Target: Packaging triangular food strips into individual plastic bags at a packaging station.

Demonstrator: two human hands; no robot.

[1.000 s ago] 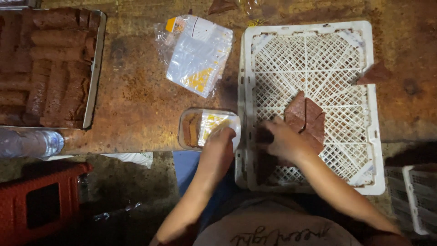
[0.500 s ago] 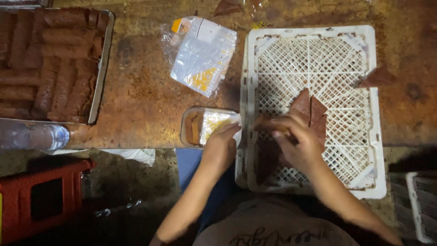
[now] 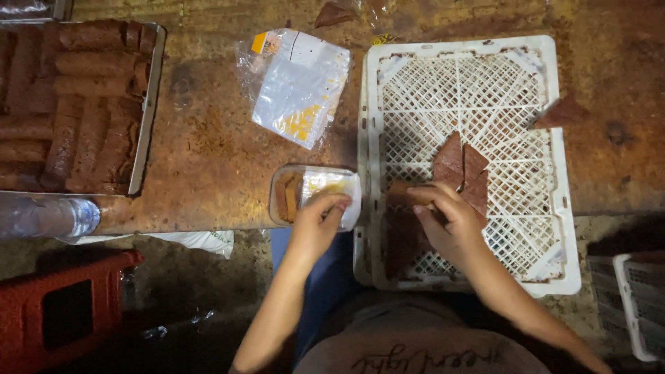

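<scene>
At the far left of the rusty brown desk (image 3: pixel 208 138) sits a metal tray (image 3: pixel 149 118) packed with brown rolled sticks, and just below it a clear plastic bottle (image 3: pixel 45 216) lies on its side at the desk's edge, above a red stool (image 3: pixel 62 312) on the floor. Further right, a clear plastic bag (image 3: pixel 301 86) with yellow print lies flat on the desk. Below it, at the near edge, rests a small clear plastic container (image 3: pixel 315 195) holding a few brown pieces — the left hand (image 3: pixel 315 225) has its fingers curled down onto the container's right end, touching it. Just beside that stands a white lattice crate (image 3: pixel 471 90), its near left part covered by dark brown sheets (image 3: pixel 460 163). The right hand (image 3: pixel 450 225) lies over the crate with fingers bent, pinching a brown roll (image 3: pixel 402 194) that points left toward the container; the two hands are near each other — only the crate's rim sits between them.
</scene>
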